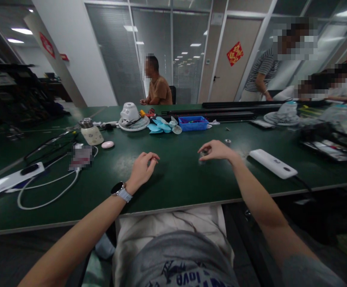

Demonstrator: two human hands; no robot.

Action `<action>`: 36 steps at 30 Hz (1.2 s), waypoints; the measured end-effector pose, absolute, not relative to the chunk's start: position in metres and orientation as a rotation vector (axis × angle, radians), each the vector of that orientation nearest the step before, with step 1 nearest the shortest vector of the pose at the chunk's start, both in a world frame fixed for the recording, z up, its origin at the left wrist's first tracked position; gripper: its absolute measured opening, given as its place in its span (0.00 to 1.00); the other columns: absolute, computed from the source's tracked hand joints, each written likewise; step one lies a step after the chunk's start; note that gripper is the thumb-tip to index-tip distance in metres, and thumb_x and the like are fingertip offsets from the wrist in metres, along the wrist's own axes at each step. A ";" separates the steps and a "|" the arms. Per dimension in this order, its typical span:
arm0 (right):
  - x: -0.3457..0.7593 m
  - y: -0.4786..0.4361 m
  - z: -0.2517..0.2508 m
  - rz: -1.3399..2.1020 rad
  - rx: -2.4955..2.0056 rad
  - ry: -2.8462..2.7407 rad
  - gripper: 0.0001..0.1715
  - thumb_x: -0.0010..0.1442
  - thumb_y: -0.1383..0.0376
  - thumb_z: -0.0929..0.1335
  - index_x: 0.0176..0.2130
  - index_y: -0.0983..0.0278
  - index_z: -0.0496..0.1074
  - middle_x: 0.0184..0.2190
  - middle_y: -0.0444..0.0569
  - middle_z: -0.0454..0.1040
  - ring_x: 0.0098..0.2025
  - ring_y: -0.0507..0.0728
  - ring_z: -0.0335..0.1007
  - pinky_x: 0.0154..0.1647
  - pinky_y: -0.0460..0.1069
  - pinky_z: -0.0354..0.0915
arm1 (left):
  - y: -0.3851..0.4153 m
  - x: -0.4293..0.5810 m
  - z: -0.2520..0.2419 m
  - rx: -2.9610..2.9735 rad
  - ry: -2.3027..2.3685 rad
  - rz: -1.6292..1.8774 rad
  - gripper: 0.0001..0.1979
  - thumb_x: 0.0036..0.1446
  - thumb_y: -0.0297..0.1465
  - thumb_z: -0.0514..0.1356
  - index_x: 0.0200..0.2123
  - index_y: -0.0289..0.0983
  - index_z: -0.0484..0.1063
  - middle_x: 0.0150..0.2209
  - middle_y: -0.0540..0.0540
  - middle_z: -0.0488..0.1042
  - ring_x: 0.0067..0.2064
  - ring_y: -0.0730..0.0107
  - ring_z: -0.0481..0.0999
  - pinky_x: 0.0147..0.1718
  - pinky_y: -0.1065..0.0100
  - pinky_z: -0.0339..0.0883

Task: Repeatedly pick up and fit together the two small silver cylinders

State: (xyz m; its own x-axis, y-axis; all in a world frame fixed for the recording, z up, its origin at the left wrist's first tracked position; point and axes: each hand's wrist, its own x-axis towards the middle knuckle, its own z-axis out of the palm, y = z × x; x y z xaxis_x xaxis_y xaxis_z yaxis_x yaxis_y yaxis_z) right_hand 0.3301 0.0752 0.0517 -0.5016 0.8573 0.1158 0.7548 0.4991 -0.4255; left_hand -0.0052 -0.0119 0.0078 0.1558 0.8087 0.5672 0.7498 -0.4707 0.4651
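Observation:
My left hand (142, 169) rests curled above the dark green workbench (173, 187), its fingertips drawn together, and a smartwatch (118, 190) sits on that wrist. I cannot make out anything between those fingers. My right hand (215, 150) reaches in from the right with its fingertips pinched on a small metal cylindrical part (203, 154), which is partly hidden and slightly blurred. A little beyond that hand lies a small metal ring (227, 141). To its right is a white power bank (273, 163).
Along the far side lie a white fan motor housing (133, 117), blue fan blades (161, 125), and a blue tray (193, 123). A ceramic jar (91, 133), white cables (49, 195), and electronics (331, 139) lie nearby. Several co-workers (158, 81) are beyond.

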 end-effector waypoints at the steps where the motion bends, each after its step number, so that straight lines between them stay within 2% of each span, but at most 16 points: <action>1: 0.307 0.069 0.046 0.499 -1.210 -2.442 0.27 0.46 0.50 0.76 0.43 0.61 0.81 0.30 0.45 0.77 0.30 0.52 0.69 0.31 0.46 0.61 | -0.012 -0.003 0.009 2.333 1.535 1.232 0.11 0.63 0.33 0.52 0.40 0.39 0.74 0.34 0.47 0.78 0.40 0.64 0.72 0.37 0.65 0.66; 4: 0.249 0.046 0.029 0.611 -0.891 -2.397 0.31 0.49 0.51 0.75 0.49 0.62 0.77 0.33 0.46 0.78 0.31 0.52 0.70 0.33 0.46 0.63 | -0.015 0.005 0.010 2.334 1.366 1.289 0.11 0.61 0.36 0.58 0.44 0.40 0.75 0.39 0.47 0.79 0.42 0.65 0.73 0.37 0.65 0.67; 9: 0.214 0.021 0.015 0.692 -0.662 -2.335 0.44 0.48 0.53 0.76 0.60 0.62 0.65 0.36 0.45 0.78 0.34 0.54 0.74 0.37 0.47 0.66 | -0.020 0.015 0.011 2.272 1.177 1.327 0.17 0.56 0.39 0.64 0.48 0.41 0.73 0.41 0.46 0.80 0.47 0.64 0.76 0.44 0.63 0.69; 12: 0.215 0.018 0.014 0.676 -0.666 -2.321 0.45 0.48 0.52 0.76 0.60 0.61 0.63 0.35 0.44 0.77 0.36 0.55 0.75 0.39 0.49 0.67 | -0.022 0.017 0.012 2.204 1.143 1.312 0.19 0.54 0.39 0.66 0.48 0.40 0.72 0.38 0.47 0.81 0.44 0.64 0.79 0.47 0.62 0.69; 15: 0.216 0.018 0.013 0.694 -0.686 -2.315 0.46 0.48 0.52 0.76 0.61 0.61 0.61 0.34 0.43 0.77 0.36 0.56 0.75 0.40 0.50 0.67 | -0.022 0.019 0.014 2.099 1.140 1.359 0.19 0.53 0.38 0.66 0.46 0.39 0.69 0.35 0.48 0.81 0.39 0.65 0.81 0.44 0.64 0.70; 19: 0.215 0.016 0.012 0.704 -0.677 -2.288 0.49 0.48 0.53 0.76 0.62 0.61 0.57 0.33 0.43 0.77 0.37 0.56 0.76 0.42 0.50 0.67 | -0.019 0.013 0.013 1.965 1.252 1.567 0.16 0.53 0.37 0.66 0.39 0.39 0.64 0.34 0.48 0.80 0.40 0.64 0.81 0.42 0.65 0.69; 21: 0.214 0.014 0.011 0.725 -0.686 -2.270 0.46 0.48 0.53 0.76 0.59 0.62 0.58 0.33 0.43 0.77 0.37 0.56 0.76 0.42 0.50 0.67 | -0.016 0.005 0.009 1.950 1.328 1.494 0.16 0.53 0.37 0.65 0.32 0.40 0.59 0.32 0.49 0.80 0.38 0.64 0.80 0.38 0.66 0.67; 23: 0.214 0.013 0.010 0.737 -0.697 -2.255 0.41 0.48 0.54 0.76 0.55 0.63 0.59 0.33 0.43 0.76 0.36 0.56 0.75 0.40 0.49 0.66 | -0.013 -0.002 0.002 2.034 1.415 1.290 0.19 0.52 0.36 0.65 0.26 0.40 0.54 0.30 0.49 0.79 0.35 0.65 0.78 0.35 0.67 0.64; 27: 0.213 0.012 0.008 0.691 -0.704 -2.266 0.34 0.50 0.54 0.75 0.50 0.62 0.63 0.33 0.44 0.76 0.35 0.55 0.74 0.39 0.49 0.66 | -0.007 -0.010 -0.009 2.182 1.463 0.984 0.22 0.50 0.35 0.65 0.21 0.40 0.51 0.26 0.50 0.75 0.35 0.65 0.74 0.33 0.67 0.61; 30: 0.213 0.013 0.011 0.633 -0.679 -2.325 0.30 0.51 0.55 0.75 0.50 0.61 0.68 0.36 0.45 0.76 0.37 0.54 0.73 0.40 0.48 0.65 | -0.004 -0.010 -0.012 2.139 1.398 0.928 0.20 0.50 0.31 0.63 0.21 0.40 0.50 0.27 0.50 0.74 0.38 0.64 0.75 0.36 0.67 0.63; 33: 0.220 0.020 0.021 0.604 -0.689 -2.428 0.23 0.52 0.57 0.74 0.47 0.59 0.74 0.38 0.44 0.77 0.39 0.54 0.73 0.40 0.47 0.63 | -0.004 -0.010 -0.011 2.078 1.318 1.069 0.14 0.52 0.28 0.61 0.26 0.41 0.54 0.37 0.47 0.78 0.45 0.62 0.77 0.43 0.63 0.65; 36: 0.245 0.038 0.037 0.602 -0.875 -2.536 0.20 0.49 0.56 0.75 0.42 0.60 0.78 0.32 0.43 0.76 0.33 0.52 0.70 0.35 0.46 0.61 | -0.007 -0.009 -0.006 2.085 1.407 1.215 0.09 0.54 0.24 0.56 0.30 0.41 0.57 0.42 0.45 0.79 0.48 0.62 0.76 0.47 0.60 0.64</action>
